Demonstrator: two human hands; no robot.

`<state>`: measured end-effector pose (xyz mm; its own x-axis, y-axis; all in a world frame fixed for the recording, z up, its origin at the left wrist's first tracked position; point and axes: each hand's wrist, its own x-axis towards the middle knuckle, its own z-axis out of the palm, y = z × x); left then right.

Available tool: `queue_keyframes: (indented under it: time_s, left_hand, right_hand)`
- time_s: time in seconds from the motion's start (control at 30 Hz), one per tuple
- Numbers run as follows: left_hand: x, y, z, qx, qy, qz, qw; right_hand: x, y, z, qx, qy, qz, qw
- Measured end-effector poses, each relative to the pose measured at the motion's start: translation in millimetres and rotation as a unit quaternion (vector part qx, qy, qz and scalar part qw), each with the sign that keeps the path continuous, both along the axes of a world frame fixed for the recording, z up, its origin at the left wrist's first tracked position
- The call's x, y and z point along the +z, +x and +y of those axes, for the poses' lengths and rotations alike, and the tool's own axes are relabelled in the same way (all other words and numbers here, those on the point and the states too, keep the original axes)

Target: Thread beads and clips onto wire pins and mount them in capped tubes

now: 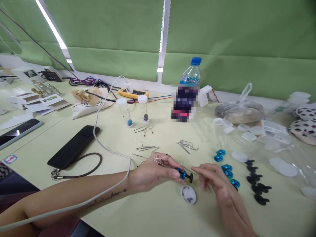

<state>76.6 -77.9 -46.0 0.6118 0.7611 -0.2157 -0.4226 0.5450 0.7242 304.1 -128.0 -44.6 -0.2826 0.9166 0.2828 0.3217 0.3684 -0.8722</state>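
My left hand [160, 169] pinches a small blue metal part [181, 173] with a black knobbed piece [189, 177] sticking out to the right. A thin bent wire with a dark tip [160, 160] lies across its fingers. Just right of the knob is my right hand [214, 181], its index finger stretched toward it and the other fingers loosely bent; a thin metal rod [187, 168] shows near that fingertip. Below sits a round white lid [188, 195] with tiny dark pieces in it. Blue parts [227, 170] and black parts [255, 179] lie to the right.
Thin metal rods [187, 145] lie in small piles beyond my hands. A black phone [74, 146] with a cord is at left, and a white cable [108, 149] crosses my left forearm. Farther back stand clear tubes [145, 110], a bottle [191, 74] and a plastic bag [239, 110].
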Motion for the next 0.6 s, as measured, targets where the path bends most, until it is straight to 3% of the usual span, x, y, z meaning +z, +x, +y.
queue_keyframes:
  time_s: [0.6]
  left_hand:
    - [0.7, -1.3, -0.4, -0.005, -0.001, -0.017, 1.0]
  right_hand:
    - [1.4, -3.1, 0.9, 0.019, -0.025, 0.002, 1.0]
